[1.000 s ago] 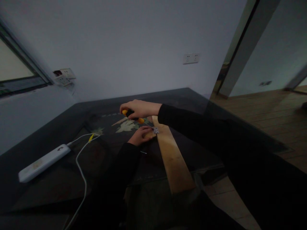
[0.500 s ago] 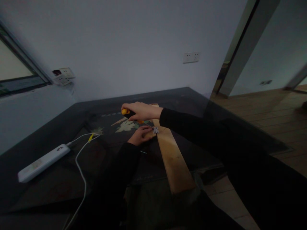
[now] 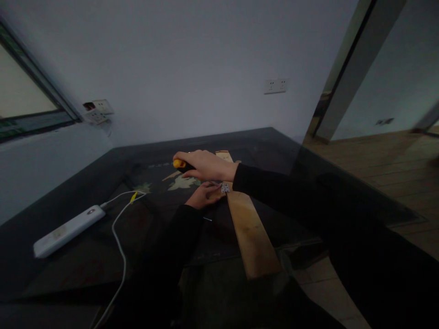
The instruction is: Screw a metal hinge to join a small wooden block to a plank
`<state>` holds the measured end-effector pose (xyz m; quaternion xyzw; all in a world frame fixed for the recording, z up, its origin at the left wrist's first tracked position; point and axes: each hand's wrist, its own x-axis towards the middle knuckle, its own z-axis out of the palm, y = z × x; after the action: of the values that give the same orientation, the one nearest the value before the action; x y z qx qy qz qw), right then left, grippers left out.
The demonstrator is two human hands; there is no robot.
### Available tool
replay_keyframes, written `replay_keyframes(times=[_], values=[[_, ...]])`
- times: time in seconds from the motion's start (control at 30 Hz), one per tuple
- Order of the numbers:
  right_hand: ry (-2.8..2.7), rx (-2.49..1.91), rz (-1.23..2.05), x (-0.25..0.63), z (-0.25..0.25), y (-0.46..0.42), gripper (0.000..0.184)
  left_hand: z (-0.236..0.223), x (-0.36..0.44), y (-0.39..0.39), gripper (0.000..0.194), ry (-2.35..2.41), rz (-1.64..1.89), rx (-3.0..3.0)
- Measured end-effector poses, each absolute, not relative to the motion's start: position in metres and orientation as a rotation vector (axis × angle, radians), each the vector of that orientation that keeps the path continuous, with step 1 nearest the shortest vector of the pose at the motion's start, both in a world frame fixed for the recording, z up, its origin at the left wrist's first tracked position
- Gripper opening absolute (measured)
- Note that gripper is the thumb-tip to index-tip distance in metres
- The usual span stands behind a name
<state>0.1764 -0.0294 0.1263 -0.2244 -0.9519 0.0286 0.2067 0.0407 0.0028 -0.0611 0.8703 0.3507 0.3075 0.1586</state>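
My right hand [image 3: 207, 165] is closed around the yellow-and-black handle of a screwdriver [image 3: 179, 163], above the wood; its shaft is mostly hidden. Under it, a small metal hinge [image 3: 225, 188] lies at the left edge of a long wooden board [image 3: 252, 228]. My left hand [image 3: 201, 195] is closed on a short piece of wood [image 3: 217, 196] that meets the board beside the hinge. The fingertips are close to the hinge, and whether they touch it I cannot tell. A thin metal screw or nail [image 3: 207, 219] lies on the dark table just below my left hand.
A white power strip [image 3: 70, 230] lies on the left of the dark table [image 3: 164, 246], with a white cable [image 3: 120, 246] curving towards me. The board's near end overhangs the front edge. Behind the table stands a wall with sockets [image 3: 275, 86].
The whole view has shifted slightly. My right hand has turned a little with the screwdriver and now covers more of its shaft. The left hand keeps its place by the hinge.
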Motion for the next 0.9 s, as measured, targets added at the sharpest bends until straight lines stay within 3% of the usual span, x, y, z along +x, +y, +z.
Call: replay_keyframes(times=[0.23, 0.4, 0.73, 0.9], values=[[-2.41, -0.642, 0.165, 0.196, 0.143, -0.028, 0.038, -0.058, 0.039, 0.002, 0.055, 1.05, 0.796, 2.499], [-2.013, -0.737, 0.46, 0.241, 0.136, -0.025, 0.034, -0.056, 0.038, 0.0, 0.059, 1.074, 0.781, 2.439], [-0.931, -0.759, 1.068, 0.338, 0.033, -0.007, 0.05, -0.047, 0.043, -0.008, 0.061, 1.134, 0.754, 2.399], [-0.711, -0.695, 1.162, 0.361, -0.002, 0.001, 0.042, -0.046, 0.043, -0.008, 0.065, 1.131, 0.751, 2.41]])
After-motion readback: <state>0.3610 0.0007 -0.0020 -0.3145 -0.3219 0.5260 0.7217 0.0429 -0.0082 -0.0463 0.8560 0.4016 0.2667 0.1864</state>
